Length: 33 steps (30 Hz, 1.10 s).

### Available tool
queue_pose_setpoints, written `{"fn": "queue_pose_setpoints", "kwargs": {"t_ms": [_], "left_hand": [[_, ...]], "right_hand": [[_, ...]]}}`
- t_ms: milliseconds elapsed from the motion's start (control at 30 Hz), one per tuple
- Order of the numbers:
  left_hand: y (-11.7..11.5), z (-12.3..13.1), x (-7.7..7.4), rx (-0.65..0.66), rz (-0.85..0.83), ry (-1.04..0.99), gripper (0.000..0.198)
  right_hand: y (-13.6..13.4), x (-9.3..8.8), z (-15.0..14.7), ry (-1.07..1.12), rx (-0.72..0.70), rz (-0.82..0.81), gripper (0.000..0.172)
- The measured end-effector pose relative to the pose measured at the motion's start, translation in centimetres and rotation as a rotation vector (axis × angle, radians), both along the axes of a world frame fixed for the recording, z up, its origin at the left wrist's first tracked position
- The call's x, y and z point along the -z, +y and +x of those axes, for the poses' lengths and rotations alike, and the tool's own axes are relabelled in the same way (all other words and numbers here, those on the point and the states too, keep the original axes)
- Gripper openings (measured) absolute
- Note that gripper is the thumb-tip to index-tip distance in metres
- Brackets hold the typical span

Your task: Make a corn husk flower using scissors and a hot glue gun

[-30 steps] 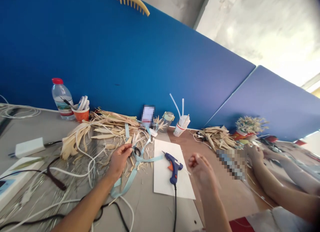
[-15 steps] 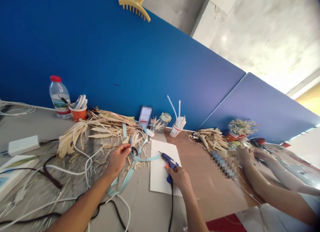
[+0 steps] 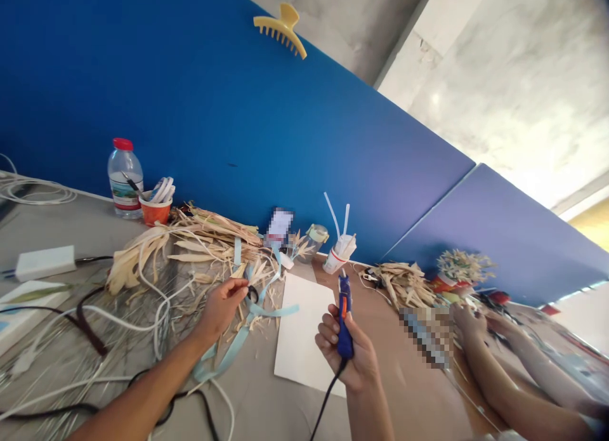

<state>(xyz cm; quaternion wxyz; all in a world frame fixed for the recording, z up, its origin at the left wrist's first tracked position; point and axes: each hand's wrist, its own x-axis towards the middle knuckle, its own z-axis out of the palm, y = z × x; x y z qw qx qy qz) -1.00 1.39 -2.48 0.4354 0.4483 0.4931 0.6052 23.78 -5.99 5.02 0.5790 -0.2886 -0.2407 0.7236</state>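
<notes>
In my right hand (image 3: pixel 352 355) is a blue glue gun (image 3: pixel 345 320) with an orange trigger. Its nozzle points up, and a black cord runs down from the grip. My left hand (image 3: pixel 223 308) is closed in a pinch over the litter of dried husk strips (image 3: pixel 261 273); what lies between the fingertips is too small to make out. Right beside those fingertips shows a dark ring (image 3: pixel 252 294). Light blue ribbon (image 3: pixel 233 352) curls around the same spot. A white sheet (image 3: pixel 304 333) lies on the table between my hands.
Husk bundles (image 3: pixel 214 225) lie along the blue partition (image 3: pixel 190 111). A bottle (image 3: pixel 124 181), an orange cup (image 3: pixel 155 210), a phone (image 3: pixel 280 225), a jar (image 3: pixel 314 238) and a white cup (image 3: pixel 337 256) stand there. Cables (image 3: pixel 118 323) cross the left side. Another person's hands (image 3: pixel 471 323) work at right.
My right hand has lifted the glue gun off the white sheet and turned it, so its nozzle now points up instead of left. My left hand has hardly moved. The view has shifted slightly.
</notes>
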Motion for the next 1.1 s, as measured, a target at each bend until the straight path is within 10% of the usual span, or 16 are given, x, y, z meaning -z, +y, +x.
{"fn": "queue_pose_setpoints", "kwargs": {"t_ms": [600,1100], "left_hand": [[-0.2,-0.2,-0.4,-0.077,-0.007,0.090,0.023],[-0.3,-0.4,-0.1,-0.071,0.049,0.206,0.021]], "right_hand": [[2.7,2.6,-6.2,-0.458,-0.208,0.268,0.034],[2.7,4.4,-7.2,-1.179,0.004,0.490,0.024]]}}
